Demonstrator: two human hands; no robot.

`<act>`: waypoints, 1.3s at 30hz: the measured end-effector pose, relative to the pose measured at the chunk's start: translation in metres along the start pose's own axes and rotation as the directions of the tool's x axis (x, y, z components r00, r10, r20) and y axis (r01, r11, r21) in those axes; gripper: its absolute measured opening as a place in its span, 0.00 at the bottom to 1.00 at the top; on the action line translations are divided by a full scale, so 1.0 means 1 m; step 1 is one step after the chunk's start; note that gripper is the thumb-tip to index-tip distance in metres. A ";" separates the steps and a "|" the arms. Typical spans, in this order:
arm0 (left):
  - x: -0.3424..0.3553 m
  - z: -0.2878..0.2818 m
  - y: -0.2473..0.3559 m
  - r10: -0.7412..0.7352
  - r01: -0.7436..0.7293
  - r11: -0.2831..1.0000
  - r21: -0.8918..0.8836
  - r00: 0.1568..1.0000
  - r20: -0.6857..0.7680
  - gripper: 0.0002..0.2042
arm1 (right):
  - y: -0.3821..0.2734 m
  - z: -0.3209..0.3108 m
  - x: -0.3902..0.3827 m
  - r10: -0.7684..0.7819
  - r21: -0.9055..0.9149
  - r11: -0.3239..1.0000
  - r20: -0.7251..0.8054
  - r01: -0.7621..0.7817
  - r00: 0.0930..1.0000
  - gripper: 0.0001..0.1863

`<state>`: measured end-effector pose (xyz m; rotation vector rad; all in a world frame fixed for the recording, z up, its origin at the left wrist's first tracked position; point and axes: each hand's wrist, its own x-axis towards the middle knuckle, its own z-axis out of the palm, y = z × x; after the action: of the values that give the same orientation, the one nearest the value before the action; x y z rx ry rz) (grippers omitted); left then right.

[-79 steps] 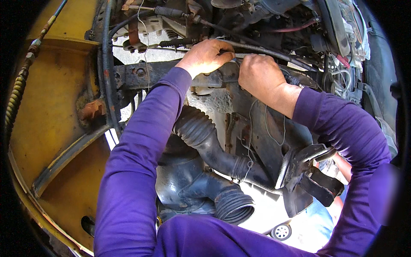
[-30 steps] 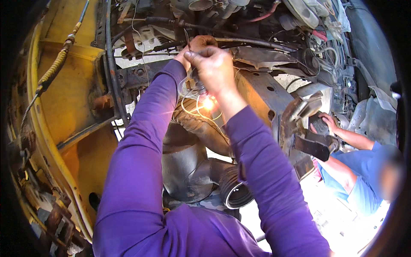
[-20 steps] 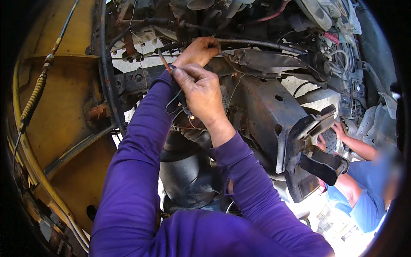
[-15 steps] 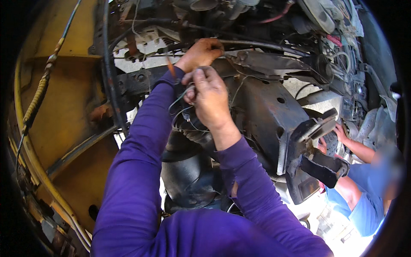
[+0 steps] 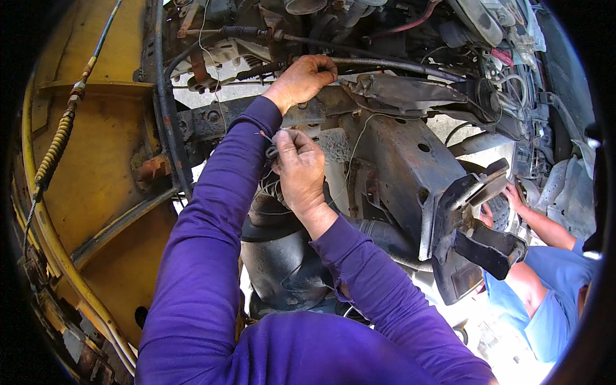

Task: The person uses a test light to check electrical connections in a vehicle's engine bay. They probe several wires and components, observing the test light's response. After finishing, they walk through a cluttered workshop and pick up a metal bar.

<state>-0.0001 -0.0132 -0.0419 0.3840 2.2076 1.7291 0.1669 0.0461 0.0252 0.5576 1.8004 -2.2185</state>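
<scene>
My left hand [image 5: 305, 82] is up at the black steel crossmember [image 5: 235, 111], just below a long dark rod [image 5: 404, 65], with its fingers curled; what they grip, if anything, I cannot make out. Below it and beside my left sleeve, my right hand [image 5: 295, 172] is closed on a small bunch of thin wires [image 5: 271, 150], with a short coppery end poking out above the thumb. A thin loose wire [image 5: 358, 138] hangs to the right of that hand. Black ducting [image 5: 276, 263] lies beneath my forearms.
A yellow body panel [image 5: 102, 192] with hoses and a coiled cable fills the left. At right are a bracketed steel beam [image 5: 410, 167] and harness [image 5: 513, 96]. A co-worker in blue [image 5: 552, 282] works at the lower right, hands [image 5: 514, 199] among the parts.
My right hand has come left and down from the crossmember to below my left hand. The pointed orange-brown item and the glow seen beside it no longer show. My left hand stays up at the crossmember.
</scene>
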 end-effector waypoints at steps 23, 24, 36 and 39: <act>0.002 -0.001 -0.003 0.031 -0.031 0.999 0.018 1.000 0.001 0.13 | -0.014 -0.005 0.009 -0.061 0.018 0.998 0.266 0.058 0.962 0.12; 0.003 -0.001 -0.004 0.040 -0.040 0.999 0.021 0.999 -0.006 0.13 | -0.013 -0.007 0.012 -0.076 -0.064 0.993 0.274 0.097 0.959 0.12; 0.010 0.002 -0.029 0.054 -0.055 0.998 -0.025 0.998 -0.027 0.14 | -0.038 -0.031 0.036 -0.003 0.074 0.997 0.183 -0.010 0.983 0.19; 0.010 0.005 -0.026 -0.015 0.013 0.996 -0.084 1.000 -0.020 0.15 | -0.034 -0.051 0.055 0.049 0.373 0.926 0.047 -0.063 0.998 0.21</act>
<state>-0.0080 -0.0108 -0.0689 0.3310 2.1381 1.8191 0.1106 0.1062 0.0226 0.6238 1.3264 -2.5282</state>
